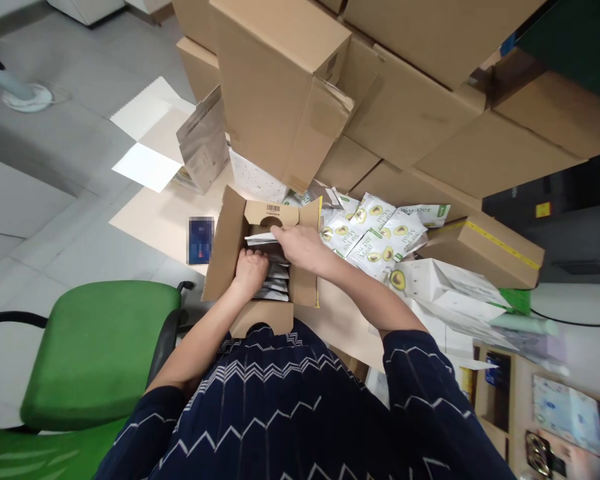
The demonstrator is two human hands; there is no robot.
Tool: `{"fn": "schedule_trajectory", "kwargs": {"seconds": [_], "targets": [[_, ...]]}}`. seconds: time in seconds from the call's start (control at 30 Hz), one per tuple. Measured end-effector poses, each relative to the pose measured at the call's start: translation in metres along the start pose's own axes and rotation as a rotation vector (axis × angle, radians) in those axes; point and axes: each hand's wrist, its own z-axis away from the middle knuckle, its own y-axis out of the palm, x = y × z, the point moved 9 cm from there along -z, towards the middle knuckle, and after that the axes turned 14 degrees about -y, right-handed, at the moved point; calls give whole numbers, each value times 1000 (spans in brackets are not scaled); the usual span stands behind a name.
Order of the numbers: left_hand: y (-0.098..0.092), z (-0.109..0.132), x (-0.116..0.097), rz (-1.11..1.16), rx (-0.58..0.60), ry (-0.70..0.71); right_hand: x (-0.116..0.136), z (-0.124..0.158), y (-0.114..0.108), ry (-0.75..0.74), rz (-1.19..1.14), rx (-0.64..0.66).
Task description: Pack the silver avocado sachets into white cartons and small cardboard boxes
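An open cardboard box stands at the table's front edge, flaps spread. Inside it, several flat packets are lined up in a row. My right hand pinches a white packet by its top edge at the far part of the box. Curled down into the box at its left is my left hand, its fingertips hidden among the packets. To the right of the box lies a pile of white pouches with avocado pictures.
Large cardboard boxes stand stacked behind the work area. A phone-like blurred item lies left of the box. White paper bags are at the right, and a green chair stands at the left.
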Motion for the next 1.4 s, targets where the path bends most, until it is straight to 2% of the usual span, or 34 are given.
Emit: {"fn": "schedule_trajectory", "kwargs": {"seconds": [0.1, 0.2, 0.53, 1.07, 1.27, 1.4], "targets": [[0, 0, 1, 4, 6, -6, -1, -27, 29, 10, -21, 126], [1, -1, 1, 12, 8, -11, -6, -42, 47, 22, -70, 206], [-1, -2, 2, 30, -23, -5, -12, -59, 74, -57, -100, 435], [-26, -3, 10, 86, -170, -110, -10, -62, 83, -146, -81, 424], [-18, -6, 7, 50, -151, -42, -5, -54, 78, -177, -41, 446], [-14, -8, 8, 40, -144, -13, 2, -38, 60, -190, -76, 368]]}}
